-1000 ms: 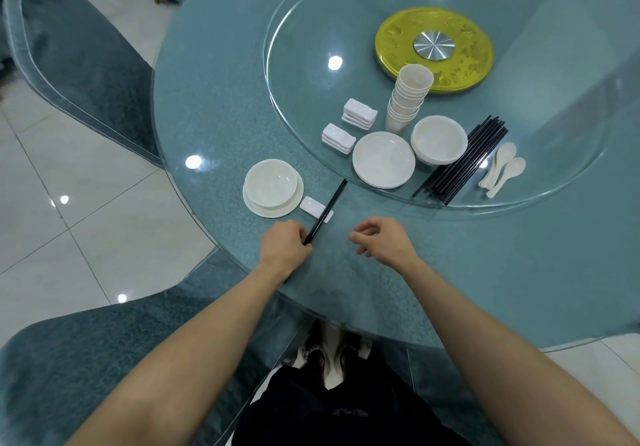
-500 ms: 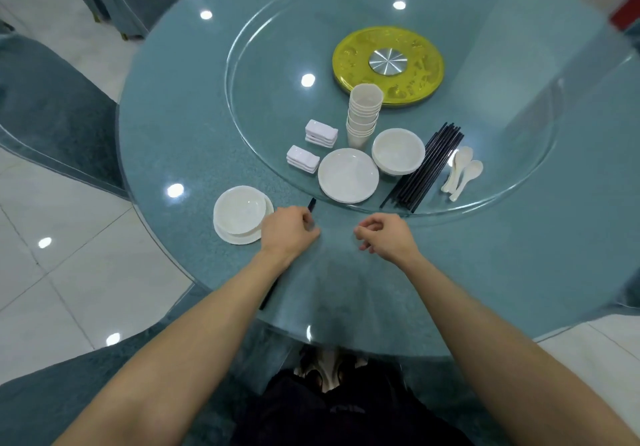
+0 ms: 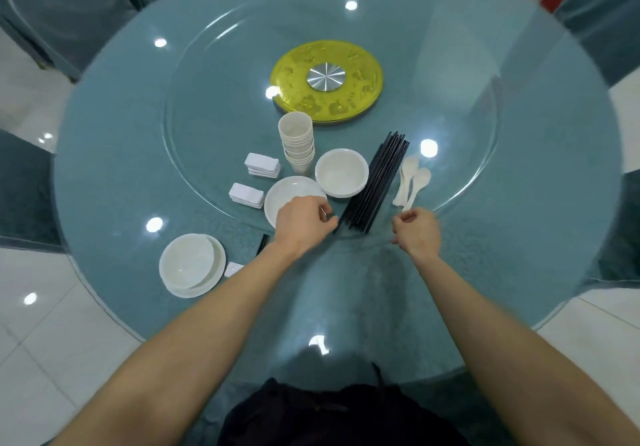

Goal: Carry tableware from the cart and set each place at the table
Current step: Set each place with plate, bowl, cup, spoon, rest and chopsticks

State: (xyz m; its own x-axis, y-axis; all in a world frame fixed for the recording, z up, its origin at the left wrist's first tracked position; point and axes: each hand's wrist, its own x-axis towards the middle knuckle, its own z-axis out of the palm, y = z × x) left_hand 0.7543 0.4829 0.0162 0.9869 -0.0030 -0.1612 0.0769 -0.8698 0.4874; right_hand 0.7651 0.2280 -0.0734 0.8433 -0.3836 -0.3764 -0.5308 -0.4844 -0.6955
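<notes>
Black chopsticks [image 3: 375,186] lie just beside left hand [image 3: 303,224].

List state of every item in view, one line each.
left hand: fingers curled at near end of chopstick bundle, grip unclear
right hand: loosely curled, holds nothing
chopstick bundle: lying flat
cup stack: upright, nested
bowl by the cups: upright, empty
plate beside it: flat, partly covered by left hand
spoons: lying flat
set bowl: upright on its plate, empty

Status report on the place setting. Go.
Left hand at near end of chopstick bundle, grip unclear. Right hand loosely curled, empty. Bowl on plate at left. Nothing blocking the bundle.
</notes>
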